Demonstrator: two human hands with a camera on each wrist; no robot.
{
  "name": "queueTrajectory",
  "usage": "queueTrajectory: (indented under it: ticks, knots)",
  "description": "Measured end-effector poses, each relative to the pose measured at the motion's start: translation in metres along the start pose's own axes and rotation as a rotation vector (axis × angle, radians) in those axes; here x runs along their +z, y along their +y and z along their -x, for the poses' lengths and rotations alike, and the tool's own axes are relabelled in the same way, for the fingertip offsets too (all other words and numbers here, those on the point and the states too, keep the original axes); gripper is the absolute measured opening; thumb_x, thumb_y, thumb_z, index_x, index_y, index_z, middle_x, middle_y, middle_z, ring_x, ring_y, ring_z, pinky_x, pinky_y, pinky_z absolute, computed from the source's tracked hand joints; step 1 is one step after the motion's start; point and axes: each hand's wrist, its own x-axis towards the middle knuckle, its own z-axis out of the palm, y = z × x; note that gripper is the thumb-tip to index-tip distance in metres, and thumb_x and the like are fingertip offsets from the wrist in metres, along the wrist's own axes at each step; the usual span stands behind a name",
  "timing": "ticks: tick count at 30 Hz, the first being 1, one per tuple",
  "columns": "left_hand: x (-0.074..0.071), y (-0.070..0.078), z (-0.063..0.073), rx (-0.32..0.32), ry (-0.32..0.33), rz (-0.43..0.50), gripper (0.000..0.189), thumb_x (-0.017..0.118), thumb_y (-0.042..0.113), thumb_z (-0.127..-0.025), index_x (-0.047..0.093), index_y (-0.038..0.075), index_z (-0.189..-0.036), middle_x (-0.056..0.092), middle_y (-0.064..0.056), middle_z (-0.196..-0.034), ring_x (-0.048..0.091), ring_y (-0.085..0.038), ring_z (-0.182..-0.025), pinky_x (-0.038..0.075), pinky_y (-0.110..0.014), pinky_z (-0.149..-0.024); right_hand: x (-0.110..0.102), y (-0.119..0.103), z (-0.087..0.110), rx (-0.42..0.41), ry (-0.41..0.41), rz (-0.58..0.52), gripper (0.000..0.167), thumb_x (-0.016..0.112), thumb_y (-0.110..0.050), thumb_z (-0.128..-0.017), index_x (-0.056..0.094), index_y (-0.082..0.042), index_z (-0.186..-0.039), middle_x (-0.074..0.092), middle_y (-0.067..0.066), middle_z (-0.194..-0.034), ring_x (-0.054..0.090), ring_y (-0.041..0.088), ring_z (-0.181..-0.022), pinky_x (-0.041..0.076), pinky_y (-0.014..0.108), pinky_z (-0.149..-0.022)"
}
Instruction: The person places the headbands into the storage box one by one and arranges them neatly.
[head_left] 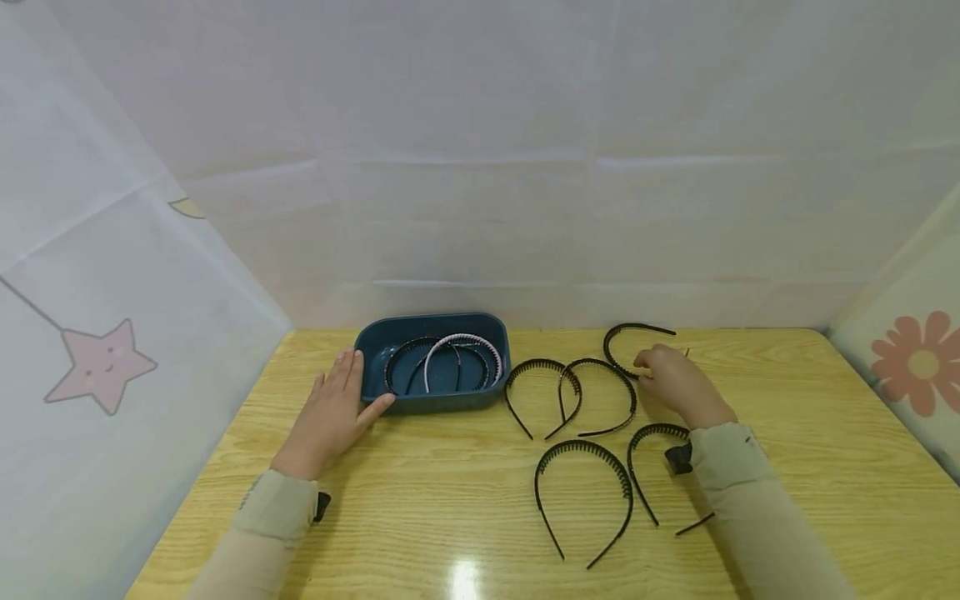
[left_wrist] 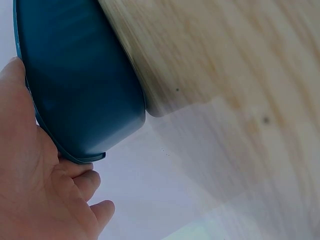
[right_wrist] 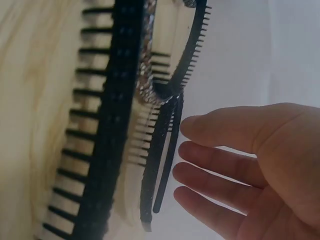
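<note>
The left hand [head_left: 328, 414] rests against the left end of a blue tub [head_left: 438, 405], fingers straight and loose. A pale headband [head_left: 448, 340] lies in the tub with dark headbands [head_left: 388, 367]. Beside it on the wooden surface [head_left: 405, 517], two black headbands [head_left: 537, 362] cross. A toothed headband [head_left: 581, 445] lies nearer the person. The far headband [head_left: 606, 344] sits by the right hand [head_left: 681, 385], whose fingers are loose; I cannot tell if they touch it. Another headband [head_left: 660, 427] is partly under the right sleeve [head_left: 753, 508].

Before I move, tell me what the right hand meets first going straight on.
Likely the rearmost black headband, just ahead of the right hand; whether they touch is hard to tell.
</note>
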Motion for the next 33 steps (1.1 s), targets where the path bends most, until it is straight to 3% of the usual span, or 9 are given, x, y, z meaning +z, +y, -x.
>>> queueTrajectory:
  ticks: [8,20,33]
  knots:
    - [0.0,0.0,-0.001,0.002,0.003,-0.007,0.101,0.04,0.068,-0.101,0.01,-0.009,-0.159,0.007,-0.028,-0.166,0.007,-0.044,-0.153,0.01,-0.066,-0.12,0.004,0.008,-0.003,-0.023,-0.063,0.038,0.017,0.069,0.006,-0.092,0.07,0.011,-0.108,0.07,0.026,-0.105,0.067,0.043,-0.099,0.058,0.051,-0.085]
    - [0.0,0.0,-0.002,0.002,-0.009,-0.015,0.102,0.038,0.069,-0.1,0.008,-0.008,-0.159,0.006,-0.028,-0.166,0.006,-0.044,-0.153,0.01,-0.066,-0.12,0.008,0.018,-0.009,-0.026,-0.082,0.025,0.015,0.071,0.006,-0.09,0.072,0.006,-0.105,0.071,0.021,-0.101,0.068,0.038,-0.094,0.057,0.051,-0.083]
    - [0.001,0.0,0.0,0.003,0.005,-0.009,0.102,0.039,0.07,-0.1,0.01,-0.008,-0.159,0.007,-0.028,-0.166,0.007,-0.044,-0.153,0.011,-0.066,-0.12,0.004,0.02,-0.007,-0.04,0.0,0.06,0.015,0.074,0.004,-0.089,0.072,0.006,-0.104,0.071,0.019,-0.097,0.068,0.035,-0.091,0.058,0.05,-0.081]
